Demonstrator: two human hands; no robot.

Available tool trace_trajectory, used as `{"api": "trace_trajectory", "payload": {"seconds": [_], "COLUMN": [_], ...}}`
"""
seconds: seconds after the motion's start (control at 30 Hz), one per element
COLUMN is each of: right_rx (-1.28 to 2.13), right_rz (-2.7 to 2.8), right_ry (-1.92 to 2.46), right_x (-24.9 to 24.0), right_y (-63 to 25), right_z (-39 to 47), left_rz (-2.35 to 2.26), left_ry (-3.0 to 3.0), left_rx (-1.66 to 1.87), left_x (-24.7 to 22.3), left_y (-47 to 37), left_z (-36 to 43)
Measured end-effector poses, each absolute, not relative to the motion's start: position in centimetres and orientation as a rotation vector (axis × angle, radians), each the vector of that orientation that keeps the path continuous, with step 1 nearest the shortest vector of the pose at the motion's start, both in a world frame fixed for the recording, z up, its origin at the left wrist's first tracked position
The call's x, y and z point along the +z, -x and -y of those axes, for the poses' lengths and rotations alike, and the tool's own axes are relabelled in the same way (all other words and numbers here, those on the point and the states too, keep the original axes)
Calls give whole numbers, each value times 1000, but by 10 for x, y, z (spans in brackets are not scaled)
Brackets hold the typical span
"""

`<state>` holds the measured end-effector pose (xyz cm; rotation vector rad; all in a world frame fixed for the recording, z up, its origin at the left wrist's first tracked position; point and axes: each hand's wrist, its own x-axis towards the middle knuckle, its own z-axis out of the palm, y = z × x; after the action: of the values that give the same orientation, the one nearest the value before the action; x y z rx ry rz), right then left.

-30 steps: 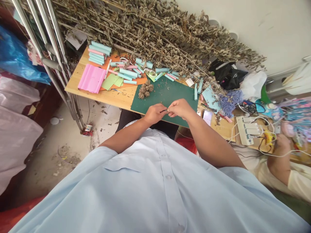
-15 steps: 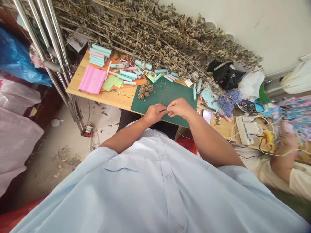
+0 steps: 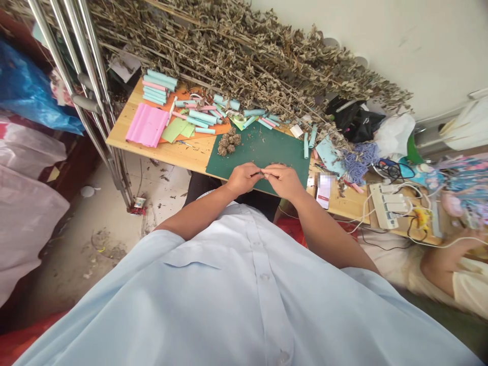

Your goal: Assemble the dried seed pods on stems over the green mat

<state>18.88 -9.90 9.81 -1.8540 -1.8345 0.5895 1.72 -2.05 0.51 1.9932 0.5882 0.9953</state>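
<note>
Above the front edge of the green mat (image 3: 272, 147), my left hand (image 3: 244, 179) and my right hand (image 3: 282, 180) meet fingertip to fingertip. Both are closed in a pinch. Something small and dark shows between the fingertips, too small to make out. On the mat's left part, just beyond my left hand, lies a cluster of brown dried clumps (image 3: 229, 141). Loose crumbs are scattered over the mat.
Blue and pink paper rolls (image 3: 200, 118), a pink sheet (image 3: 147, 125) and green notes (image 3: 175, 129) lie left. Dried stalks (image 3: 229, 46) span the back. A phone (image 3: 323, 192), power strip (image 3: 383, 206) and another person's arm (image 3: 442, 262) are right.
My right hand has turned and lowered slightly, its fingers now lying flatter against my left fingertips. The other person's arm has shifted down and right. More of the phone shows.
</note>
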Motion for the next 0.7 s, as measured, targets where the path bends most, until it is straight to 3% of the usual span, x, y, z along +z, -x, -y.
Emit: {"api": "trace_trajectory", "payload": {"seconds": [0.37, 0.53, 0.7], "right_rx": [175, 263, 595], "right_rz": [2238, 1821, 1400], "right_ry": [1937, 1925, 1982], "right_x": [101, 95, 80], "right_y": [-165, -171, -172], "right_z": [121, 121, 121], "left_rz": [-601, -614, -619], "left_ry": [-1996, -1960, -1958], "left_rx": [972, 1011, 996], "left_x": [8, 6, 5], "left_y": [-16, -17, -17], "left_z": [21, 21, 20]}}
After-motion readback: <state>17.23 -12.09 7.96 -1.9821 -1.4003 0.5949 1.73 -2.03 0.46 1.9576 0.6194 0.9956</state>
